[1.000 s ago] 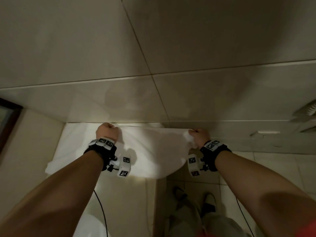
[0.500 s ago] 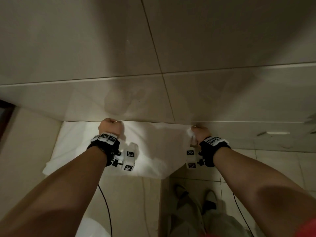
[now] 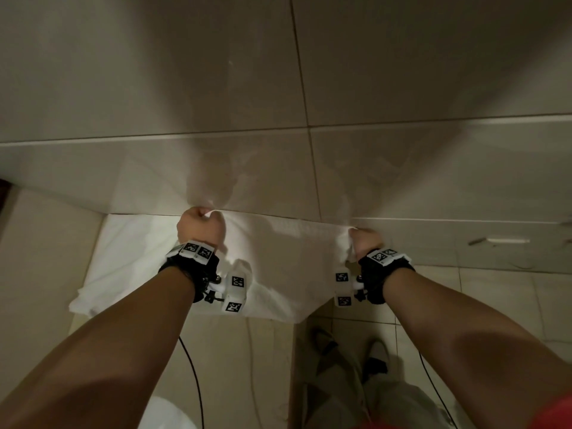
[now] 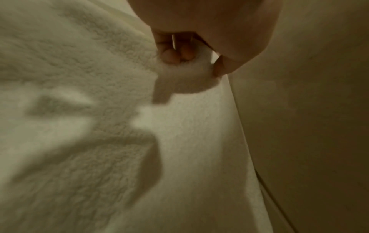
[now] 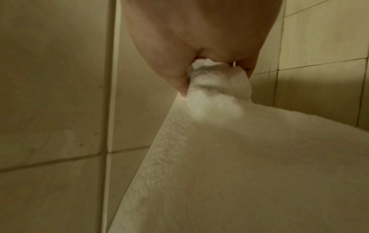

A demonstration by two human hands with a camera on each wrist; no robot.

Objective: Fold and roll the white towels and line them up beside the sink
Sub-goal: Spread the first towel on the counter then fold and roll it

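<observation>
Fists gripped the far edge of a white terry-cloth towel [image 3: 278,258] at mid-frame: the left hand [image 3: 199,226] bunched one corner between curled fingers [image 4: 169,56] and thumb, the right hand [image 3: 366,243] another. It lay across a pale stone counter [image 3: 40,274] against the beige tiled wall [image 3: 185,88].

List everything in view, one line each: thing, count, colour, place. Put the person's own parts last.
towel: one, white, spread on the counter against the wall, its right part hanging past the counter's end.
counter: one, pale beige, under the towel.
wall tiles: several, beige, behind the counter.
floor tiles: several, pale, lower right.
cables: two, black, trailing from the wrists.
wrist cameras: two, white with black markers.
shoes: two, dark.
left hand: grips the towel's far edge.
right hand: grips the towel's far right corner.
</observation>
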